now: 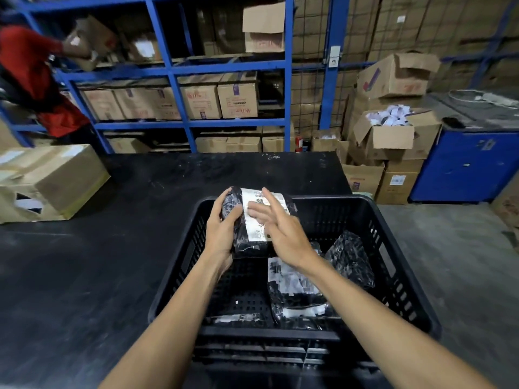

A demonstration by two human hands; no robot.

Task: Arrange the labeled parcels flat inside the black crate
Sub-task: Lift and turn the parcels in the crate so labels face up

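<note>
A black slatted crate stands on the black table, close in front of me. My left hand grips a black-wrapped parcel with a white label by its left side, holding it above the crate's far left part. My right hand hovers over the label with fingers spread, blurred by motion. Inside the crate, a labeled parcel lies flat in the middle. Another black parcel leans tilted against the right side. A third parcel lies at the near left, partly hidden by the rim.
The black table stretches left, with a taped cardboard box on its far left. Blue shelving full of cartons stands behind. A person in a red top works at the shelves. Open cartons and a blue cabinet sit right.
</note>
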